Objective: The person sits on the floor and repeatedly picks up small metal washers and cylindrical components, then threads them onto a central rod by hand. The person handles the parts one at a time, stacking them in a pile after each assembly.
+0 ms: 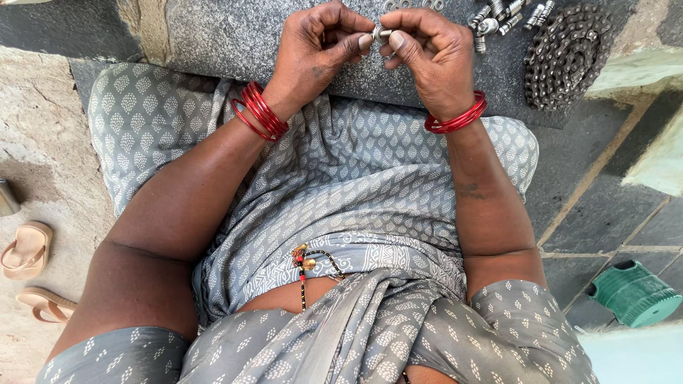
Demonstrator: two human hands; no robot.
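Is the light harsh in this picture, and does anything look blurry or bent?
Head view: soft, even daylight with no hard shadows or glare; the left hand, right hand and the small metal piece between them look sharp; the coiled chain is crisp too; wide-lens stretching shows toward the edges.

We take this for an informal home workplace on the ground, a courtyard or doorstep where small hardware is handled. At the far side a speckled grey granite slab (242, 35) serves as a bench, bearing a heap of short silver metal bolts (501, 18) and, to the right, a coiled, dark, greasy roller chain (565, 57). Dark slate floor tiles (605, 213) on the right, a green plastic container (633, 293) and tan rubber sandals (28, 249) on bare concrete at left suggest a house.
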